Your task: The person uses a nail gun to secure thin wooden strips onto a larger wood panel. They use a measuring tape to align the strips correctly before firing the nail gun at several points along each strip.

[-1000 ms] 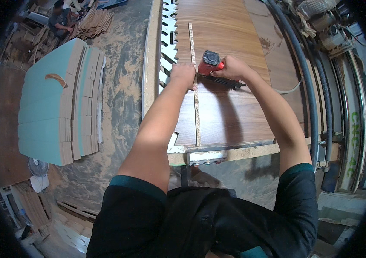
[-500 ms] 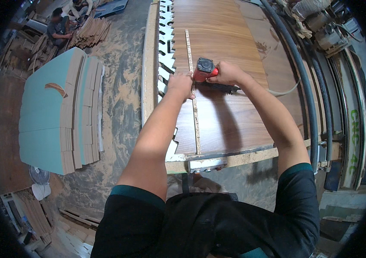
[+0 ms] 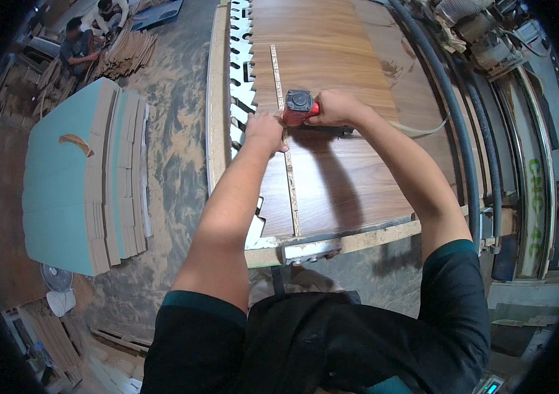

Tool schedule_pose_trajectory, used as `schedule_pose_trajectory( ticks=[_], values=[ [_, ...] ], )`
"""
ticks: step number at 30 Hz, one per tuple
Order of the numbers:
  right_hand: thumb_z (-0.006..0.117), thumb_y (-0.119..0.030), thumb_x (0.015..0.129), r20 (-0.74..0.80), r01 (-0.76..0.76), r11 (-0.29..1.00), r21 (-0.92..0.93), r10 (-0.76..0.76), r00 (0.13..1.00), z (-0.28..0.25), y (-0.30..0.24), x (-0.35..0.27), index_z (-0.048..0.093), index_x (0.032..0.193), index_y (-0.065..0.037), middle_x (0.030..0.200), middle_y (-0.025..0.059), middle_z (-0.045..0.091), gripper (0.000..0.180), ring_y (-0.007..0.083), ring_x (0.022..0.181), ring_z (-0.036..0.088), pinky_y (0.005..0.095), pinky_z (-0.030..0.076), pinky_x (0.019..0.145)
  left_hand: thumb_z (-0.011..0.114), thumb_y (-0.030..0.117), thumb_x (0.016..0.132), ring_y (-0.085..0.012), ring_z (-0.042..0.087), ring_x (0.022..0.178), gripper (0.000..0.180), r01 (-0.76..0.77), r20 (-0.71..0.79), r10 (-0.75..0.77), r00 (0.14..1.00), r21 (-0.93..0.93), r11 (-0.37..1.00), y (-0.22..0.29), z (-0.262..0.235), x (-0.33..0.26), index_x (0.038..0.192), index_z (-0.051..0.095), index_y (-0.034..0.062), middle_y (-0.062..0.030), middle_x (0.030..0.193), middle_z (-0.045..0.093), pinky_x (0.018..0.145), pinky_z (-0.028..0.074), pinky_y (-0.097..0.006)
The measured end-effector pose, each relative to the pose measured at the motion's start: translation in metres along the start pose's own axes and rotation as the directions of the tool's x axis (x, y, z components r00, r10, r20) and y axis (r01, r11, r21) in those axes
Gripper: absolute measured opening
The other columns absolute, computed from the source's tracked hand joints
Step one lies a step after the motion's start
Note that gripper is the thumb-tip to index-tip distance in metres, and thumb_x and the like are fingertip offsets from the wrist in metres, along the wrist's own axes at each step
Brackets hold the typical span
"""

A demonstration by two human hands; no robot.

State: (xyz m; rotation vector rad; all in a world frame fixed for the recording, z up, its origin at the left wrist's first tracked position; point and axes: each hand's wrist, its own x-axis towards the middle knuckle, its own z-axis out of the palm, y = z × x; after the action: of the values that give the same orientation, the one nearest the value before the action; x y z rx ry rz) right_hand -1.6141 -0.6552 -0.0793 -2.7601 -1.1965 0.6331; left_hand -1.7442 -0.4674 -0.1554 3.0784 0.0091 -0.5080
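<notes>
Head view. The right hand was closed around a red and black power tool, fingers wrapped over its body from the right side; the tool's round black top showed just left of the knuckles. The tool sat on a large wood-grain panel, right over a narrow pale strip that ran lengthwise along the panel, away from the person and back toward the near edge. A pale hose trailed off to the right of the fingers, from behind the right wrist.

The left hand lay pressed down on the panel just left of the tool, fingers curled, fingertips touching the strip beside the tool's base. It gripped nothing that could be made out; whether it pinched the strip could not be told.

Left of the left fingers, a white toothed rail ran along the panel's edge, with a pale board beside it. Further left, on the dusty floor, lay a stack of teal-faced boards. Far beyond them a person sat beside a pile of wood pieces. Right of the right hand, black hoses curved along the panel.
</notes>
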Motion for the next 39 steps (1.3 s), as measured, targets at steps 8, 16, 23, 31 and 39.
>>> schedule_pose_trajectory(
  ticks=[8,16,23,31,39],
  values=[
    [0.09,-0.055,0.084,-0.021,-0.13,0.99,0.061,0.132,0.991,-0.014,0.016,0.005,0.086,0.11,-0.009,0.107,0.0209,0.084,0.053,0.039,0.097,0.08,0.0488,0.063,0.089,0.095,0.058,0.082,-0.03,0.059,0.147,0.074,0.005,0.016,-0.004,1.0,-0.074,0.997,0.001,-0.004,0.0,0.137,0.079,0.0129,-0.01,0.138,0.077,0.118,0.051,-0.05],
    [0.091,-0.055,0.083,-0.057,-0.103,0.991,0.09,0.108,0.992,-0.011,0.018,0.029,0.086,0.11,-0.011,0.107,0.0198,0.084,0.051,0.0386,0.098,0.08,0.0489,0.063,0.089,0.094,0.059,0.082,-0.0291,0.06,0.147,0.079,0.008,0.021,-0.006,1.0,-0.063,0.998,0.001,0.003,0.004,0.147,0.072,0.0185,-0.0078,0.144,0.074,0.118,0.05,-0.056],
    [0.091,-0.055,0.082,-0.084,-0.052,0.995,0.081,0.059,0.995,-0.008,0.024,0.042,0.087,0.105,-0.009,0.106,0.0201,0.084,0.051,0.038,0.099,0.08,0.0494,0.063,0.09,0.093,0.061,0.083,-0.0286,0.056,0.15,0.084,0.028,0.075,-0.025,0.997,-0.03,0.999,0.003,-0.004,0.004,0.153,0.069,0.0206,-0.0026,0.151,0.072,0.119,0.049,-0.056],
    [0.091,-0.052,0.083,-0.06,-0.018,0.998,0.057,0.022,0.998,-0.013,0.022,0.041,0.083,0.115,-0.008,0.103,0.0213,0.083,0.055,0.0399,0.096,0.08,0.0485,0.062,0.088,0.093,0.062,0.082,-0.0283,0.056,0.15,0.088,0.019,0.065,-0.017,0.998,-0.03,0.999,0.003,-0.003,0.006,0.156,0.067,0.0218,-0.003,0.153,0.071,0.121,0.048,-0.057],
    [0.091,-0.053,0.084,-0.045,-0.023,0.999,0.031,0.024,0.999,-0.015,0.025,0.048,0.084,0.11,-0.005,0.102,0.0226,0.083,0.055,0.0399,0.093,0.079,0.049,0.062,0.087,0.095,0.061,0.08,-0.0304,0.058,0.15,0.094,0.009,0.057,-0.008,0.998,-0.024,1.0,0.002,-0.001,0.008,0.159,0.063,0.0204,-0.0064,0.15,0.072,0.123,0.047,-0.057]
  ],
)
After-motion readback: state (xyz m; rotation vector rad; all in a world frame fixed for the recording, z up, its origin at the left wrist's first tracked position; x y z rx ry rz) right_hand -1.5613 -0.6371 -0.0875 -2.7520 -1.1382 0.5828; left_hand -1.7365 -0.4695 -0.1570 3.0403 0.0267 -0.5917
